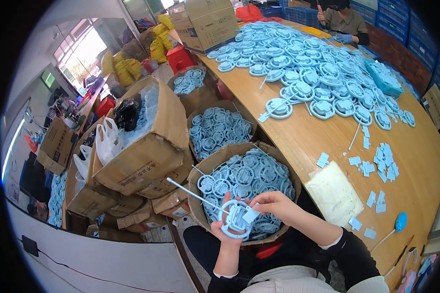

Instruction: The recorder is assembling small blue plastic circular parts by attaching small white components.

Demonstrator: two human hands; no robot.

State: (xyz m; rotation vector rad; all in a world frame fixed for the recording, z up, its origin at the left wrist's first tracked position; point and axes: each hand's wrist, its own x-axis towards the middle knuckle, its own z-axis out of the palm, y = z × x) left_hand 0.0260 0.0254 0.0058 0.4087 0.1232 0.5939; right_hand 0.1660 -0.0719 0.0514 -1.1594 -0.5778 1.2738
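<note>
My left hand (223, 233) grips a light blue plastic ring-shaped part (236, 220) from below. A long thin rod (193, 195) sticks out of that part toward the upper left. Between the thumb and fingers of my right hand (277, 207) is a small light blue rectangular plate (251, 216), which lies over the right side of the ring's middle. Whether the plate is seated there I cannot tell. Both hands are above a cardboard box (295, 178) filled with similar ring parts (244, 177).
On the wooden table (298, 139) lie a large heap of ring parts (310, 75), loose small plates (386, 161) and a white flat pad (334, 193). More cardboard boxes (137, 158) stand to the left. Across the table sits a person wearing a blue glove (343, 38).
</note>
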